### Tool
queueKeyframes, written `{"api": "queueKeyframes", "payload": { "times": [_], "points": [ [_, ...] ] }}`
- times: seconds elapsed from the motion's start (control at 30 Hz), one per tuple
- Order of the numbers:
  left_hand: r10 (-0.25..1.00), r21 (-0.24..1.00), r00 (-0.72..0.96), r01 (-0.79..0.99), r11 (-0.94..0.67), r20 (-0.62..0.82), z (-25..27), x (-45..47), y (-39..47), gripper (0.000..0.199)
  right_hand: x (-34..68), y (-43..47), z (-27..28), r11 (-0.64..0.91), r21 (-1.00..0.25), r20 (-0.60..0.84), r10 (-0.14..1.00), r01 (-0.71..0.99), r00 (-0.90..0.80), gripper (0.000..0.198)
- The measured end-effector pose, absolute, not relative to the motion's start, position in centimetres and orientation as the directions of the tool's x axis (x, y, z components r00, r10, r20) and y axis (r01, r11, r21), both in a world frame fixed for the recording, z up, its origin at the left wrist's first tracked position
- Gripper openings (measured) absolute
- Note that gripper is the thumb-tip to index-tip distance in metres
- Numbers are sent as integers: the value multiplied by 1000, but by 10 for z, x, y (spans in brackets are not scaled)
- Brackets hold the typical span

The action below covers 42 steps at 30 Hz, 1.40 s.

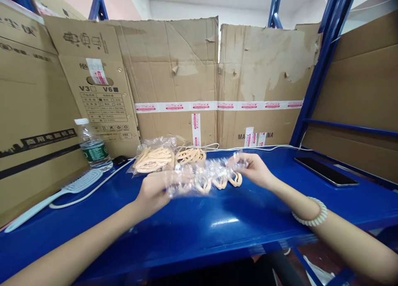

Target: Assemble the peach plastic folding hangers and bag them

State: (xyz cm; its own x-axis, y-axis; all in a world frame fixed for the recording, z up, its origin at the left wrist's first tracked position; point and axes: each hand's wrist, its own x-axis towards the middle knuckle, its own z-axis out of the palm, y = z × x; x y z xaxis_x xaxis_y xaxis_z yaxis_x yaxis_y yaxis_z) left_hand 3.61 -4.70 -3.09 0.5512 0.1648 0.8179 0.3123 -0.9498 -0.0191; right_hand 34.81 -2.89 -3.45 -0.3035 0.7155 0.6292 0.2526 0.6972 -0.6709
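A clear plastic bag (199, 176) is stretched between my two hands above the blue shelf. My left hand (155, 193) is closed on its left end, and my right hand (251, 167) pinches its right end. Through and below the plastic show several beige looped bands, one rightmost band loop (236, 179) lying uncovered near my right hand. Behind the bag stand a filled bag of beige bands (154, 158) and a second bundle of bands (190, 155) in clear plastic. The stretched bag is blurred, so whether anything is inside it I cannot tell.
On the left are a water bottle (94, 147), a pale hairbrush (82, 181) and a dark mouse (120, 160). A phone (326, 171) lies at the right on the blue shelf (230, 232). A white cable (264, 148) runs along the cardboard wall (174, 70).
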Motion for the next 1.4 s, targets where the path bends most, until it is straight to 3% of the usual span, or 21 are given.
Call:
{"api": "queueKeyframes", "payload": {
  "times": [0.1,0.2,0.27,0.33,0.43,0.53,0.6,0.67,0.73,0.93,1.0,1.07,1.17,1.2,1.3,1.4],
  "points": [
    [68,-116,784,176,-978,618,-32,32,-57,40,360,-42,-26,705,-574,588,709,418,-388,23],
    [235,-45,906,268,-963,353,-37,24,-77,63,365,-68,-22,717,-531,587,696,451,-414,29],
    [370,70,889,365,-928,271,-40,18,-90,71,362,-92,-23,734,-490,548,679,470,-489,29],
    [456,186,837,418,-889,302,-42,17,-99,66,355,-114,-25,779,-396,482,627,486,-612,29],
    [543,375,733,407,-833,409,-44,26,-105,42,343,-137,-31,830,-251,313,557,498,-769,37],
    [586,529,704,344,-776,402,-48,42,-109,31,337,-146,-37,866,-168,217,499,472,-839,40],
    [624,563,692,371,-739,363,-51,50,-114,24,337,-148,-38,871,-145,153,488,469,-859,43],
    [669,556,667,436,-708,329,-55,56,-121,21,339,-151,-38,863,-143,71,497,484,-865,48],
    [687,530,658,481,-698,307,-60,60,-128,32,340,-155,-39,854,-156,10,504,497,-863,57],
    [654,425,686,514,-746,318,-70,60,-140,43,339,-170,-40,841,-195,-47,506,505,-861,75],
    [659,430,668,512,-744,345,-71,59,-140,42,343,-166,-35,849,-208,-19,492,485,-870,74],
    [676,452,634,511,-731,376,-72,58,-140,40,352,-150,-29,849,-188,98,516,494,-851,64],
    [703,508,573,493,-706,422,-75,58,-138,22,371,-99,-24,777,-20,373,590,630,-716,49],
    [705,526,556,477,-704,440,-77,58,-137,14,377,-78,-25,730,46,395,614,682,-684,50],
    [685,522,524,446,-727,507,-82,60,-135,11,389,-17,-32,623,208,296,694,754,-656,64],
    [604,380,536,476,-793,590,-84,62,-135,15,390,18,-39,639,308,116,709,704,-695,78]
  ]
}}
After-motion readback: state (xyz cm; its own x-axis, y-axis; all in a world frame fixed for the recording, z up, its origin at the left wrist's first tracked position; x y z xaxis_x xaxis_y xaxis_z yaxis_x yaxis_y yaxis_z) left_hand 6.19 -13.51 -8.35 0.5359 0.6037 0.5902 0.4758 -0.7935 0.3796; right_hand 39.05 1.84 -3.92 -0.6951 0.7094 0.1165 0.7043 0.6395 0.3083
